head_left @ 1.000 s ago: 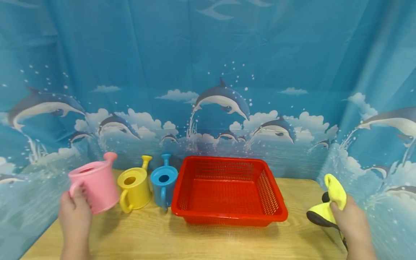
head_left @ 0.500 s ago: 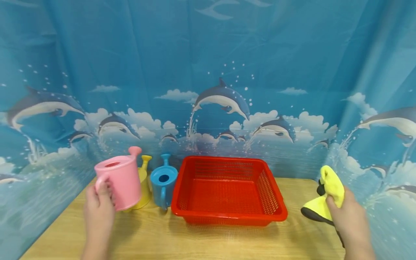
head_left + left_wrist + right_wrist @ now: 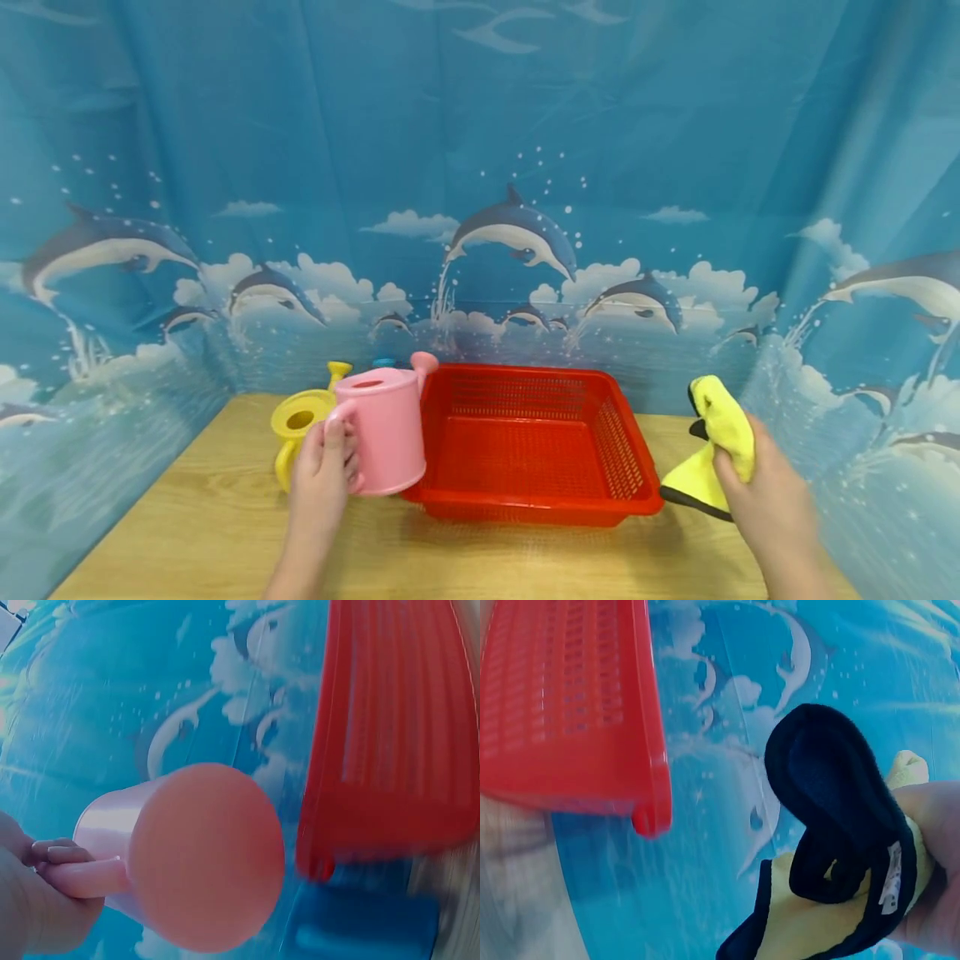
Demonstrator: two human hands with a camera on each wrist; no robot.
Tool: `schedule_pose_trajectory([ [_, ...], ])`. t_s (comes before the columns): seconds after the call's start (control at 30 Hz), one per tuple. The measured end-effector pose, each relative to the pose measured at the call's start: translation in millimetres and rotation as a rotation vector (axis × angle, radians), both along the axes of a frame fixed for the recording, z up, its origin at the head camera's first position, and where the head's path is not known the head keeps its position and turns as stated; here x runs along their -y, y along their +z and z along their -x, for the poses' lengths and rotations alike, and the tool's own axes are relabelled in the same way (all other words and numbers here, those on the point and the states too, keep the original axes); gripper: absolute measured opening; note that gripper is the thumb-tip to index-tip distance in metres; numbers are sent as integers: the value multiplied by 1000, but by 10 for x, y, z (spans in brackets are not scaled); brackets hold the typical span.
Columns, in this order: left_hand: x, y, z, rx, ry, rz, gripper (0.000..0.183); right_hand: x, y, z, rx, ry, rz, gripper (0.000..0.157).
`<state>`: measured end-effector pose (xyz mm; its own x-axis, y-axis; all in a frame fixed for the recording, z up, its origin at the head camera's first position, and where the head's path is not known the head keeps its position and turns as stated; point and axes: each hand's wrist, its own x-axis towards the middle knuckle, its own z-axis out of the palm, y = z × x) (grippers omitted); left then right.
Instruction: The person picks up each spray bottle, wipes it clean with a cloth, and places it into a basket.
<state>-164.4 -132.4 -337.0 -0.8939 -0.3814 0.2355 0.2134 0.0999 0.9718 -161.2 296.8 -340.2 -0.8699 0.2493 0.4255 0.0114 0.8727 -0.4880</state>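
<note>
My left hand [image 3: 324,471] grips a pink watering can [image 3: 386,437] by its handle, lifted above the table. Its spout points away to the back right and overlaps the left rim of the red basket [image 3: 517,454] in the head view. From the left wrist the can's round base [image 3: 214,859] shows. On the other side of the basket, my right hand [image 3: 772,492] holds a crumpled yellow cloth [image 3: 720,437] with dark edging, its lower corner hanging near the basket's front right corner. A small white label shows on the cloth [image 3: 825,795] in the right wrist view.
A yellow watering can [image 3: 298,417] stands on the wooden table [image 3: 202,508], left of the pink one. Only the spout head of a blue watering can [image 3: 384,363] shows behind the pink one. A dolphin-printed curtain [image 3: 480,167] encloses the back and sides.
My left hand has carried the pink watering can rightward, past the yellow one and now in front of the blue one. My right hand has moved left with the cloth, closer to the basket.
</note>
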Motion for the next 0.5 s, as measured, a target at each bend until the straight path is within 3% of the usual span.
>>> schedule_pose_trajectory([
  [0.27,-302,-3,63,20,-191,-155,34,247,-7,-23,-98,55,13,60],
  [0.4,-415,-66,103,-51,-283,-203,38,375,-57,-6,-324,131,-41,61],
  [0.43,-418,-258,238,-114,-335,-237,39,407,-75,-3,-386,151,-58,61],
  [0.5,-470,-291,250,-143,-389,-272,38,471,-108,-6,-462,178,-86,64],
])
